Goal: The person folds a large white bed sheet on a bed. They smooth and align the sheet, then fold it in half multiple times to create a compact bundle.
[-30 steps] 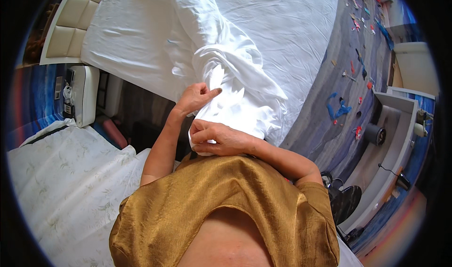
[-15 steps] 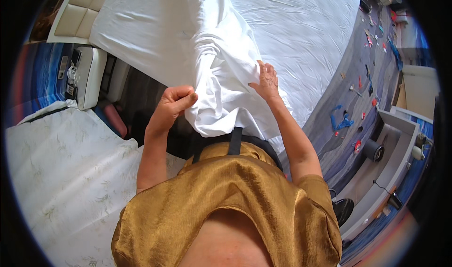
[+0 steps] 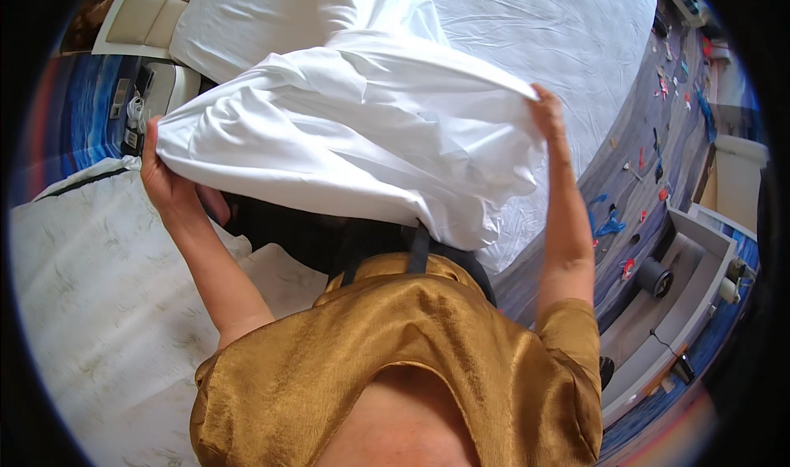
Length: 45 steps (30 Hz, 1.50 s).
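A white sheet (image 3: 329, 130) is stretched out sideways in front of me, loosely creased, with a bunched part running back over the bed (image 3: 527, 31). At its left end, my left hand (image 3: 167, 171) is closed on the edge, thumb upward. My right hand (image 3: 548, 115) grips the far right edge, its fingers curled around the cloth. Between my hands the fabric sags in folds, and its near edge hangs close to my waist. The bed under it carries a smooth white cover.
A pale mattress (image 3: 90, 294) with a leaf pattern lies at the left. Beyond it are a white nightstand (image 3: 169, 84) with cables and a padded headboard (image 3: 148, 14). Small scraps litter the grey floor (image 3: 634, 154) on the right, alongside a low shelf unit (image 3: 691, 245) holding a dark round object (image 3: 656, 278).
My hands have moved far apart, the left outward to the left, the right outward to the right. The bunched sheet has spread wide between them, and my right hand has closed on its edge.
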### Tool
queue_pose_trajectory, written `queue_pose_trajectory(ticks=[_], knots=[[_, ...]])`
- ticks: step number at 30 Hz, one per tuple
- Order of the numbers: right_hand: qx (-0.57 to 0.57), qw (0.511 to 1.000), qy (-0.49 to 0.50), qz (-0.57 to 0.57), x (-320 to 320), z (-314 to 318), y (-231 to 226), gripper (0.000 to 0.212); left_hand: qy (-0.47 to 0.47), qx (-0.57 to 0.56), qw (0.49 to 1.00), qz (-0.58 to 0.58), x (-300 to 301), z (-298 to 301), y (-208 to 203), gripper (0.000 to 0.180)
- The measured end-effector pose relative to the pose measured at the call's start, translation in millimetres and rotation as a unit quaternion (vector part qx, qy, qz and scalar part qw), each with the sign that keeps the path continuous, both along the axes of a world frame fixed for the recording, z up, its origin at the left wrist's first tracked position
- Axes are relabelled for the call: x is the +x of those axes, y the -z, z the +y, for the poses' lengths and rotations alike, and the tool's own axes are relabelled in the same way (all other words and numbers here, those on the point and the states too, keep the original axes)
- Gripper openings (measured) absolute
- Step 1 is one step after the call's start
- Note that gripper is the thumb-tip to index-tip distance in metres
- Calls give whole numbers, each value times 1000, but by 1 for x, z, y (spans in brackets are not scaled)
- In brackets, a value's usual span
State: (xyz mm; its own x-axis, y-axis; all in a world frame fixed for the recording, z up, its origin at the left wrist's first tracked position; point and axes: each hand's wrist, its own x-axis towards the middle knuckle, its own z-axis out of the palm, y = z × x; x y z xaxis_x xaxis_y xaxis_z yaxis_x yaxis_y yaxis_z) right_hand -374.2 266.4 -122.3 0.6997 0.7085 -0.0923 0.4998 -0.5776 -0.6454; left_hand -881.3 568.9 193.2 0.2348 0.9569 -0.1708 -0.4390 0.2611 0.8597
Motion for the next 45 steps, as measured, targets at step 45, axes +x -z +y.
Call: queue_pose_trajectory(ticks=[45], knots=[[-162, 973, -151, 63, -252, -22, 33, 76, 16, 351, 809, 471, -39, -54, 101, 44]])
